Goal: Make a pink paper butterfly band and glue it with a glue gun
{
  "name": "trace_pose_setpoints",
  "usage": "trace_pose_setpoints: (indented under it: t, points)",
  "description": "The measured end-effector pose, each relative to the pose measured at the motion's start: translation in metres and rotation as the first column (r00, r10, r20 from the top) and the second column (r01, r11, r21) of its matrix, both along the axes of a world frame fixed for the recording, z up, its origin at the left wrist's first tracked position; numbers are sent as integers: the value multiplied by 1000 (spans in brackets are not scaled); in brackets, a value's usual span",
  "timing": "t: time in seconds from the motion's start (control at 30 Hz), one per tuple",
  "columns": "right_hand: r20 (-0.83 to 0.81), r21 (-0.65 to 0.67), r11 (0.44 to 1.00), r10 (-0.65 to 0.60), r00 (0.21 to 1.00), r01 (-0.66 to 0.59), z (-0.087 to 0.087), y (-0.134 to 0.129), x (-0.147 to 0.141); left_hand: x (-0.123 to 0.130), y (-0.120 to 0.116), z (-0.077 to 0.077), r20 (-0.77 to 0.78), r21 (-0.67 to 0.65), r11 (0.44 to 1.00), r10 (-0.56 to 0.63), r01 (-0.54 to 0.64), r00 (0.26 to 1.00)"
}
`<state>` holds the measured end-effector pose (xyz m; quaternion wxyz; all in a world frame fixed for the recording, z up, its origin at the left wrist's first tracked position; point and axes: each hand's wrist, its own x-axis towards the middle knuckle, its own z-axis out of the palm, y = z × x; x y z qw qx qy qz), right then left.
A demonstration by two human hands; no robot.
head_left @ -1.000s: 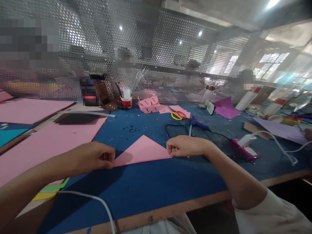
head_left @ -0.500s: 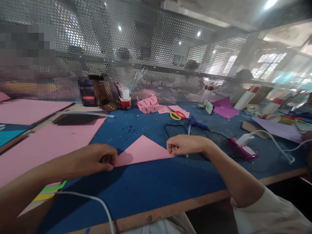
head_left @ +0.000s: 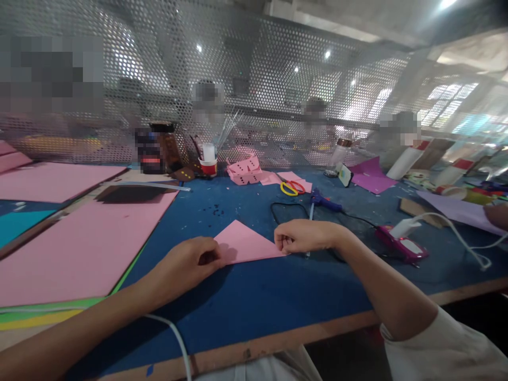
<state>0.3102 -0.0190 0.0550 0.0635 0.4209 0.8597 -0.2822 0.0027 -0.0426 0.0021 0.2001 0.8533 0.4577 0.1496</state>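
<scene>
A pink folded paper triangle (head_left: 245,243) lies flat on the blue table top (head_left: 254,301). My left hand (head_left: 186,264) pinches its left end, covering part of the sheet. My right hand (head_left: 304,236) pinches the right corner with curled fingers. Both hands rest on the table. The triangle's peak points away from me.
Large pink sheets (head_left: 75,238) lie at left over green and yellow ones. Behind the triangle: yellow-red scissors (head_left: 291,187), a blue glue gun (head_left: 323,201), a pink device (head_left: 402,246) with white cable, a red-white cup (head_left: 208,161), dark jars (head_left: 159,148). A perforated metal screen (head_left: 254,95) closes the back; people sit behind it.
My left hand has slid right along the paper's lower edge, toward the right hand, so less of the triangle shows. The right hand has stayed put.
</scene>
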Motion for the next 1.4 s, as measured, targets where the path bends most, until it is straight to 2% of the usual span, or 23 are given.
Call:
trace_pose_setpoints:
  t: [0.33, 0.47, 0.63, 0.73, 0.9, 1.13, 1.4]
  points:
    - [21, 87, 995, 49, 999, -50, 2, -6, 1, 6, 2, 5, -18, -94, 993, 67, -69, 998]
    - [-44, 143, 987, 82, 996, -75, 5, -13, -1, 5, 4, 5, -16, -122, 991, 55, -56, 998]
    - [-164, 391, 918, 134, 977, -61, -11, -22, -32, 5, 6, 2, -19, -121, 991, 62, -64, 998]
    - [-171, 454, 888, 168, 971, -74, -25, -23, -51, 4, 6, 0, -14, -115, 991, 60, -62, 998]
    - [-259, 394, 919, 133, 957, -21, -40, -20, -60, 2, 5, 0, 0, -107, 991, 76, -75, 997]
    - [-316, 208, 964, -93, 944, 164, -40, -21, -62, 3, 0, 9, 20, -183, 977, 119, -114, 993]
    - [-332, 202, 964, -98, 938, 172, -41, -21, -63, -16, 9, 13, -36, -203, 978, 51, -57, 998]
